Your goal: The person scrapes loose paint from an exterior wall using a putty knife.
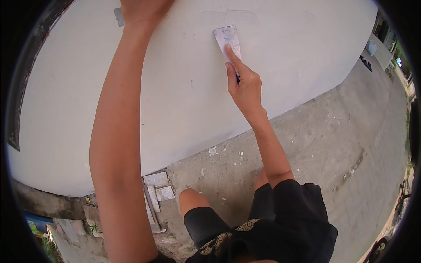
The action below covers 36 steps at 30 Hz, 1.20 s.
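Observation:
My right hand (247, 87) is closed around a putty knife (227, 35), its index finger stretched along the blade. The blade is smeared with whitish material and points up against the white wall (184, 118). Faint cracks run across the wall just above the blade. My left hand (147, 9) is raised at the top edge of the view, near the wall. Only its wrist and lower part show; the fingers are cut off. Beside that wrist is a small grey patch (119, 16); I cannot make out what it is.
A concrete floor (324, 144) with scattered white bits runs along the wall's base. Several tile pieces (156, 179) lie at lower left near my knee. A dark frame (22, 87) borders the wall on the left. Dark objects (365, 63) lie at far right.

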{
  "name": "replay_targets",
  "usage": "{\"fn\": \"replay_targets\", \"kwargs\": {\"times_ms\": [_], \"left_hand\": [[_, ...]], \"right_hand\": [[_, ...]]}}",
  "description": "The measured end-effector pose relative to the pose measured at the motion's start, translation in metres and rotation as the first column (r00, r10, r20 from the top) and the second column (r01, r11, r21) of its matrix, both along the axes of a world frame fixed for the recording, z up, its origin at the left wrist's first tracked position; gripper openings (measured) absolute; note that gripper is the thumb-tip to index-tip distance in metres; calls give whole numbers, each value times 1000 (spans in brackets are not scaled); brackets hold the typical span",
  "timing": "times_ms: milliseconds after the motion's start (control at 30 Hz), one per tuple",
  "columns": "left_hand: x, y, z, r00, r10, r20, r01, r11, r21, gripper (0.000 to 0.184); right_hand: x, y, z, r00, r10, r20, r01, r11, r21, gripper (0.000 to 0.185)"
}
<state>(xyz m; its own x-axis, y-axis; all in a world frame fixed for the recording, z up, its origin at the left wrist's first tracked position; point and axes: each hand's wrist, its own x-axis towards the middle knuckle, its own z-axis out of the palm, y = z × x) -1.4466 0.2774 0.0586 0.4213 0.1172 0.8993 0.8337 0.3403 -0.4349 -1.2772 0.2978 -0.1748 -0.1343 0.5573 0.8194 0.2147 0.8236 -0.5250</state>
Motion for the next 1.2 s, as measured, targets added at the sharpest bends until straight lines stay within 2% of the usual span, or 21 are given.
{"fn": "replay_targets", "kwargs": {"times_ms": [100,200,267,367,467,567,667,867,967,1067,1200], "left_hand": [[-1,0,7,1000,-17,6,17,1000,4,60],[2,2,4,999,-41,8,41,999,3,59],[3,0,2,999,-41,17,40,999,4,59],[2,0,4,999,-37,24,38,999,-20,57],[2,0,6,999,-29,30,30,999,-20,55],[2,-2,6,999,-37,17,37,999,-19,53],[3,-2,2,999,-38,25,38,999,-16,53],[1,2,7,999,-33,29,34,999,-12,53],[0,2,4,999,-38,16,38,999,-10,53],[1,1,4,999,-37,19,37,999,-10,53],[0,2,5,1000,-10,17,10,1000,3,52]], "right_hand": [[0,-4,-24,1000,5,0,-5,1000,-18,47],[2,-6,-19,1000,-9,-15,9,1000,-26,42],[2,-8,17,1000,1,-18,-1,999,-36,42],[8,-14,-2,999,0,39,4,995,-98,43],[9,-16,-8,999,-14,30,16,998,-62,43],[14,-14,-3,994,-5,110,16,995,-100,43],[7,-3,-20,999,-30,24,29,999,42,48],[2,-6,-32,1000,-20,-7,20,1000,1,48],[3,-4,-18,999,-22,29,22,1000,-3,48],[11,-9,-34,996,-42,80,44,999,-26,48],[10,-8,-36,998,-6,62,9,999,-49,49]]}}
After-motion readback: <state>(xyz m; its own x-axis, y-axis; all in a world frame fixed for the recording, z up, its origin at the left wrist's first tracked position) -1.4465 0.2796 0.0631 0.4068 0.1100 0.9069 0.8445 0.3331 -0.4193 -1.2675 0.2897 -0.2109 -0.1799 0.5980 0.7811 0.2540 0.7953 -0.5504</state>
